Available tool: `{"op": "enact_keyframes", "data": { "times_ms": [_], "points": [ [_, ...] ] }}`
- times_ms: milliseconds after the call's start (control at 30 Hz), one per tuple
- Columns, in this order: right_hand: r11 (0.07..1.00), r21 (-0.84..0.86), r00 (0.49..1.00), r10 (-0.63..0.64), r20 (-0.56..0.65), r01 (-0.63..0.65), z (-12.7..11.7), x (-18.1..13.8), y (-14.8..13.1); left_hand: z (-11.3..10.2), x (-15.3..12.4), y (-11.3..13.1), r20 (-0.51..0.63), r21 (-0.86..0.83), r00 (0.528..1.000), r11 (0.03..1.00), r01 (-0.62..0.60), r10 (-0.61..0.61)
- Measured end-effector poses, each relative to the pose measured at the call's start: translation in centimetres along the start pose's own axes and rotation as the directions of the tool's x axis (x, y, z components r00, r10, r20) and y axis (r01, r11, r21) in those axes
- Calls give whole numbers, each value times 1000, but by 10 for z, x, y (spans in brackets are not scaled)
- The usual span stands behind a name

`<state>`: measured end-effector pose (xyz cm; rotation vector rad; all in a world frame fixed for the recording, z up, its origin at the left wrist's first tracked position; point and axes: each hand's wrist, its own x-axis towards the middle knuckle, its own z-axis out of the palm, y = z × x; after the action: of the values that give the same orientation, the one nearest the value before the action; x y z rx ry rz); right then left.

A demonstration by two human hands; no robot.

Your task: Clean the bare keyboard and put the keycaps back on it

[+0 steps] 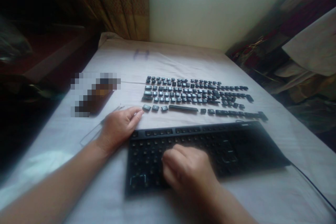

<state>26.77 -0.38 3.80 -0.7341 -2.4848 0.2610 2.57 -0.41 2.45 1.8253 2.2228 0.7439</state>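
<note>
Right grip (187, 166) curled over black keyboard (228, 150)

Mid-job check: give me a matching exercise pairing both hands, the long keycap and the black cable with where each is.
1. Left hand
2. Right hand
3. Long keycap
4. Black cable

A. In the keycap row nearest the keyboard
B. Toward the picture's lower right
C. By the keyboard's far left corner
D. Over the keyboard's face

Pairs: 1-C; 2-D; 3-A; 4-B
</note>
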Motion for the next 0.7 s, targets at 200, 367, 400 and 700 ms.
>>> {"op": "enact_keyframes", "data": {
  "times_ms": [200, 367, 400, 700],
  "points": [
    [1000, 10, 999, 16, -40, -15, 0, 3, 0, 1, -1, -1, -2, 6, 1000, 1000, 0, 0],
    [965, 231, 991, 131, -28, -121, -21, 3, 13, -1, 0, 0, 3, -8, 1000, 1000, -14, 14],
    [956, 255, 987, 157, -27, -145, -25, 3, 15, -1, 0, 0, 3, -10, 1000, 1000, -11, 11],
    [972, 207, 993, 117, -8, -112, -18, -9, 15, -2, 1, 0, 41, -6, 998, 999, 37, -36]
  ]
}}
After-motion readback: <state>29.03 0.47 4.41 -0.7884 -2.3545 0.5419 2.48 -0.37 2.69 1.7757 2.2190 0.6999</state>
